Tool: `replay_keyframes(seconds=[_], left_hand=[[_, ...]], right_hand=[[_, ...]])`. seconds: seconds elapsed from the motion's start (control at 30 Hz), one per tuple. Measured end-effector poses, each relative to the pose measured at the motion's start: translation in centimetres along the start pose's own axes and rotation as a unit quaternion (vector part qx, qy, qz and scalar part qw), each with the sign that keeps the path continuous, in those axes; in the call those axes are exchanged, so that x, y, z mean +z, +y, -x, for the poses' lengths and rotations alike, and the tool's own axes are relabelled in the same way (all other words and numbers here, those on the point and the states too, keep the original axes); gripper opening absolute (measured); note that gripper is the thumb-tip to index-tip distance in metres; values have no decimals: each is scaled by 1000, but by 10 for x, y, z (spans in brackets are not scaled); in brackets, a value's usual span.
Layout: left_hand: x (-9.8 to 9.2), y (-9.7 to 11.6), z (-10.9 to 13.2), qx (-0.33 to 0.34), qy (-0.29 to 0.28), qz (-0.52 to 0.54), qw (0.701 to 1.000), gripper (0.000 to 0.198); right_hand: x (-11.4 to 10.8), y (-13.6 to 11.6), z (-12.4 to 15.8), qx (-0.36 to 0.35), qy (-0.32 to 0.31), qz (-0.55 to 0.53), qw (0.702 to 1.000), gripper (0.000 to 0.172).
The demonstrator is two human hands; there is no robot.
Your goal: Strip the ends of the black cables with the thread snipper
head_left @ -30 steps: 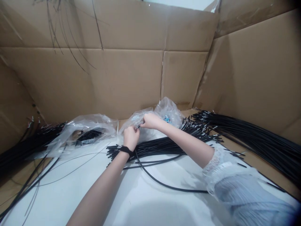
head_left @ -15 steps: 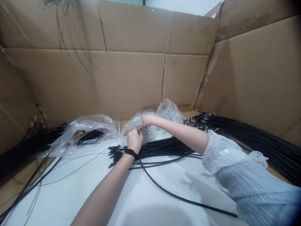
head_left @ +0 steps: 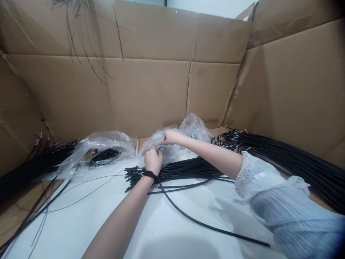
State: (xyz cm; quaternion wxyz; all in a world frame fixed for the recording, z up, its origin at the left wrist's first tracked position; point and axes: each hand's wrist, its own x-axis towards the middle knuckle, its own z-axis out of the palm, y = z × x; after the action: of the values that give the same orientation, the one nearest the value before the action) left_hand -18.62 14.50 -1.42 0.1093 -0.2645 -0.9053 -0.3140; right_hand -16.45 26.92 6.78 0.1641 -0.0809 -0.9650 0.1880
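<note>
My left hand (head_left: 153, 160), with a black band at the wrist, is closed around a black cable (head_left: 198, 222). The cable's tip pokes out above the thumb, and its length curves down to the right across the white surface. Just above and to the right, my right hand (head_left: 171, 137) has its fingers pinched together in front of a clear plastic bag (head_left: 172, 154). Whatever lies between those fingertips is hidden. Below both hands lies a bundle of black cables (head_left: 185, 168), its cut ends pointing left.
Another plastic bag (head_left: 107, 138) with small black parts lies at the left, and a third bag (head_left: 194, 126) stands behind my right forearm. Thick cable bundles lie at the far left (head_left: 35, 162) and right (head_left: 280, 162). Cardboard walls (head_left: 151, 93) enclose the back and sides.
My right hand has shifted slightly up and right, away from my left hand. The cable's tip now shows above the left thumb. The cable's lower end has moved slightly left.
</note>
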Motion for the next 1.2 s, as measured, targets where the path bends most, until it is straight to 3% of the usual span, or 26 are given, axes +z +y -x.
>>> replay_keyframes(seconds=[0.13,0.27,0.4,0.57,0.7,0.8,1.0,1.2], left_hand=[[0,-5,-6,-15,3,16,1000,26],[0,-7,-7,-21,10,20,1000,24],[-3,-5,-5,-5,12,9,1000,22],[-10,0,1,10,32,-21,999,22],[-12,7,6,21,45,-43,998,26],[-12,10,8,27,53,-44,997,28],[-12,8,8,25,66,31,997,26],[-13,7,-2,-10,37,240,970,18]], right_hand=[[-23,10,8,44,-63,62,995,22],[-21,11,21,38,-97,79,991,25],[-8,7,26,24,-88,73,993,26],[-8,14,28,37,-31,37,998,33],[2,16,32,95,40,-157,982,45],[19,9,31,129,54,-292,946,37],[37,6,24,141,57,-381,912,17],[39,13,20,114,43,-468,875,16]])
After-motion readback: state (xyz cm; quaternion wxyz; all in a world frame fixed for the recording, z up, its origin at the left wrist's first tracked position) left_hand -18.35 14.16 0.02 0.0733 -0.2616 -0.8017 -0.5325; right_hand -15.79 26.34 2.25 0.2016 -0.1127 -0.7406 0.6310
